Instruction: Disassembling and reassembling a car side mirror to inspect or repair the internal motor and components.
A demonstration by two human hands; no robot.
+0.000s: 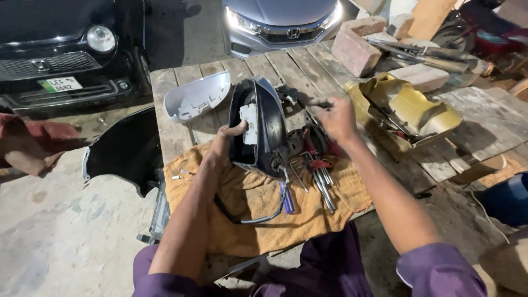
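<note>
I note left hand [226, 138] fingers clamped on upright car mirror [261, 129] | right hand [336, 118] fingers curled, contents indeterminable | tools [319, 168] on orange cloth [258, 220], counter [308, 66].

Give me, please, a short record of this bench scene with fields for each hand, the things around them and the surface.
left hand: grips the dark mirror housing, holding it upright on the cloth
right hand: reaches past the housing to the tools; whether it grasps one cannot be told
cloth: orange, spread on the plank table
tools: screwdrivers and bits lie on the cloth beside the housing
cable: trails from the housing over the cloth
cover: pale mirror cover lies behind the left hand
can: cut yellow can holds more tools
</note>
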